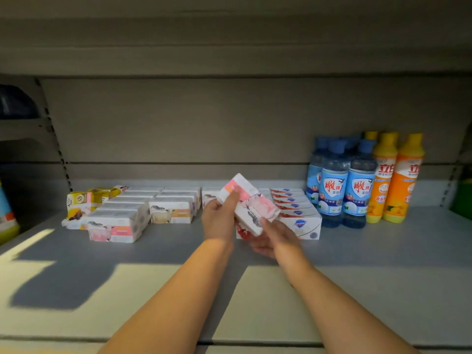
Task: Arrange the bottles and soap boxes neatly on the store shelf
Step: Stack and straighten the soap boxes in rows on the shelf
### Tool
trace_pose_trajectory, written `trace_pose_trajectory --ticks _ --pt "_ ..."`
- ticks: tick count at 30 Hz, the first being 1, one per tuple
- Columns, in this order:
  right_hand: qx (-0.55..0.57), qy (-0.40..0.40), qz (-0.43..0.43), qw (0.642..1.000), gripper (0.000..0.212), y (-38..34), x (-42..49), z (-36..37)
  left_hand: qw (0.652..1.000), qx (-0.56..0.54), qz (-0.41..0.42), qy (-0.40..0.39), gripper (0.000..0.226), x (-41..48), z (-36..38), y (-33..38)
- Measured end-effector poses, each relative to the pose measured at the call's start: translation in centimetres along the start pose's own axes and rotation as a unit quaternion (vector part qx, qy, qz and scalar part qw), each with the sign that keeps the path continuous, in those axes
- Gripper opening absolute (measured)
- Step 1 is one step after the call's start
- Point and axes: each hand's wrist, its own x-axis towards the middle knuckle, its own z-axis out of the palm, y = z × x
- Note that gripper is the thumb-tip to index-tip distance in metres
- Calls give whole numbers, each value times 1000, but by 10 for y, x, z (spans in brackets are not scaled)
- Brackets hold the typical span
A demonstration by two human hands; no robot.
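Placement step. Left grip (219, 216) and right grip (271, 238) both clasp tilted pink soap boxes (249, 203) over the shelf (383, 241). Next, probably: level them and seat them between the rows.

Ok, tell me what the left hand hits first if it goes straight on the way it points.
The left hand grips the pink-and-white soap boxes. Carried straight on, away and slightly right, it would likely meet the white box row behind it first; depth there is unclear.

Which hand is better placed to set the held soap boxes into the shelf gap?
Probably left: the left hand grips the pink soap boxes over the gap; the right hand fronts the red-striped boxes.
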Motion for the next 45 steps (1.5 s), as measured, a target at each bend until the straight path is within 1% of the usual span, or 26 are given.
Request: trace_pose_trajectory --ticks 3,6,9,10,12,13,15,16,17,19,21,23,25,27,28,30,32,34,35,37,39,40,41,42,44,45 --pt "-5 -8 -6 1000 7 0 3 1 994 48 -23 -97 22 3 -6 -2" --pt "-6 -5 -28 1000 12 -1 5 -2 982 50 -52 -174 31 10 -13 5" --pt "5 28 -5 1000 12 -8 6 -5 983 64 -59 -163 45 13 -13 8" --pt "2 45 15 999 14 -11 7 -6 983 66 -57 -160 45 13 -13 9" --pt "4 70 57 996 23 -15 7 -9 982 53 -61 -170 34 10 -14 12" --pt "22 76 77 994 27 -16 7 -10 980 48 -71 -182 32 9 -15 13" --pt "81 85 103 988 30 -17 5 -12 968 61 -95 -225 42 7 -17 14" --pt "91 87 104 987 30 -18 5 -13 961 72 -101 -247 41 7 -18 13" --pt "72 87 93 989 29 -18 6 -13 959 79 -99 -254 34 6 -19 13" --pt "2 80 41 996 24 -17 8 -13 968 83 -92 -220 24 7 -20 12" --pt "-29 60 -13 998 15 -16 6 -11 975 89 -83 -187 34 10 -22 10" --pt "-37 41 -41 998 12 -14 3 -9 976 121 -66 -171 46 11 -23 8" --pt "-82 33 -86 992 10 -11 1 -10 975 138 -51 -168 49 11 -23 8" --pt "-178 17 -182 967 25 -9 0 -13 978 111 -64 -165 52 11 -22 11" --pt "-215 5 -246 945 32 -9 -1 -14 979 92 -79 -164 54 12 -22 13" --pt "-279 5 -384 880 39 -9 -2 -15 979 55 -108 -166 57 15 -23 16" --pt "-320 37 -483 814 40 -9 0 -14 975 8 -118 -185 64 11 -22 19" --pt "-328 58 -539 774 45 -11 2 -12 970 -44 -111 -212 67 6 -21 19" --pt "-328 61 -558 760 49 -10 2 -11 969 -57 -100 -220 64 5 -21 20" --pt "-337 64 -575 743 56 -8 2 -10 965 -69 -80 -241 55 1 -22 23" --pt "-340 64 -564 750 56 -6 2 -12 964 -63 -57 -253 55 0 -24 26" --pt "-331 60 -549 765 52 -5 3 -13 966 -51 -38 -249 54 0 -24 28" --pt "-308 50 -523 793 47 -5 2 -14 970 -33 -13 -239 51 0 -23 29" --pt "-267 33 -477 836 43 -4 1 -14 973 -6 13 -232 49 -1 -22 31" --pt "-147 4 -337 930 35 -6 -4 -10 971 77 64 -218 55 -2 -20 30" --pt "-84 4 -274 958 29 -8 -4 -8 964 129 92 -214 59 -3 -21 29"
